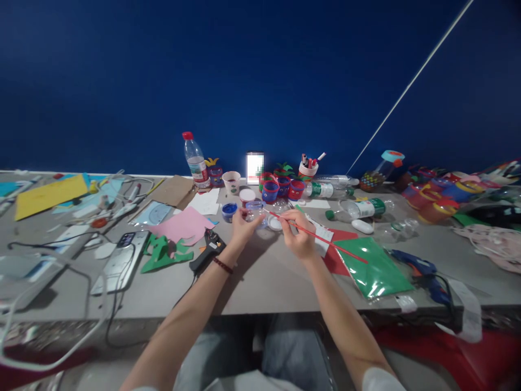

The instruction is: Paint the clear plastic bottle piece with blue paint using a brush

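My left grip (243, 225) is closed around a clear plastic cup (255, 210); my right grip (299, 234) pinches a red paintbrush (325, 241), its tip at the cup, above the grey surface (260, 277).

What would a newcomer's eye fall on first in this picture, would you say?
Most likely the two hands at the centre of the grey table: the left hand grips a small clear plastic cup, while the right hand holds a thin red-handled paintbrush with its tip at the cup. Next would come the shiny green sheet to the right, and the row of red and blue painted cups against the deep blue wall.
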Demonstrator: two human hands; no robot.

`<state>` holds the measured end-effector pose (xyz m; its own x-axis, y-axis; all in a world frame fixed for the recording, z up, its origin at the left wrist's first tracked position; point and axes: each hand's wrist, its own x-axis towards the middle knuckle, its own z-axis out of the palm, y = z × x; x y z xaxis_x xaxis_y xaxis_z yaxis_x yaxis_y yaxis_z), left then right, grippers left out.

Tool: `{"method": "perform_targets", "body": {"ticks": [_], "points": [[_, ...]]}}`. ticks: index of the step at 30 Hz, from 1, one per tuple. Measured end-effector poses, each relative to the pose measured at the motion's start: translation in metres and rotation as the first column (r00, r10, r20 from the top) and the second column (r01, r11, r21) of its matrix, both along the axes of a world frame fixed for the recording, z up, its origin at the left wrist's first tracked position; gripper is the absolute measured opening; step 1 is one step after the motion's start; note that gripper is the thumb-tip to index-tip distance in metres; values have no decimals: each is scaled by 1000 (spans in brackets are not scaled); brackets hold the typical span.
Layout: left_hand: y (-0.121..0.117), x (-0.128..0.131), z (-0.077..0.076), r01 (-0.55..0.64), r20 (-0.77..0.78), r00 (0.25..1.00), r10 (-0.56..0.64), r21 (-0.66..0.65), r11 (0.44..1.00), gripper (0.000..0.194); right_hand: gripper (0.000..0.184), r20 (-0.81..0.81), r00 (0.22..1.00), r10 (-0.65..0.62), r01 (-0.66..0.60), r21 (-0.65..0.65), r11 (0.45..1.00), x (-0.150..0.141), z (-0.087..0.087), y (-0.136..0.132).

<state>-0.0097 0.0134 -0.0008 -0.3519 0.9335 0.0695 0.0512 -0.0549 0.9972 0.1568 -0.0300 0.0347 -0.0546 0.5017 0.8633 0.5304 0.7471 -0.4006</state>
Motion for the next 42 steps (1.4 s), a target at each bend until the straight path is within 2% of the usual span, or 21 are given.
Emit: {"method": "perform_targets", "body": {"ticks": [5, 11, 16, 22, 24, 25, 28, 30, 32, 36, 39, 42], "points": [[-2, 1, 8, -19, -91, 996, 18, -11, 1000, 43, 6, -12, 999, 36, -36, -18, 999, -7, 0, -3], [-3, 1, 4, 17, -90, 996, -21, -41, 999, 46, 9, -58, 998, 13, -17, -59, 998, -4, -3, 1], [-2, -2, -1, 67, -35, 997, -70, -63, 996, 48, 10, -122, 992, -44, 30, -118, 993, 3, -5, 6], [0, -3, 1, 135, 130, 983, -129, -34, 990, 49, 15, -141, 985, -96, 72, -168, 983, 13, -7, 10], [0, -4, 5, 211, 247, 946, -209, 19, 977, 50, 16, -136, 980, -142, 119, -163, 979, 15, -6, 11], [-1, -5, 8, 265, 330, 905, -268, 53, 963, 51, 17, -139, 976, -166, 144, -158, 977, 16, -6, 11], [-2, -11, 16, 440, 544, 709, -448, 156, 885, 55, 19, -169, 962, -216, 193, -143, 971, 17, -4, 11], [-3, -15, 19, 485, 578, 649, -495, 187, 854, 55, 20, -204, 951, -232, 210, -120, 970, 17, -3, 11], [-3, -16, 21, 470, 559, 676, -481, 176, 865, 54, 19, -240, 944, -228, 212, -91, 973, 17, -4, 11], [-2, -11, 17, 389, 458, 795, -397, 116, 914, 52, 14, -268, 947, -179, 169, -60, 984, 15, -7, 12], [-1, -6, 13, 316, 352, 877, -327, 89, 945, 49, 13, -249, 958, -140, 130, -57, 990, 12, -9, 11], [-2, -4, 12, 281, 266, 921, -285, 54, 958, 48, 10, -185, 975, -126, 122, -34, 992, 9, -10, 10]]}}
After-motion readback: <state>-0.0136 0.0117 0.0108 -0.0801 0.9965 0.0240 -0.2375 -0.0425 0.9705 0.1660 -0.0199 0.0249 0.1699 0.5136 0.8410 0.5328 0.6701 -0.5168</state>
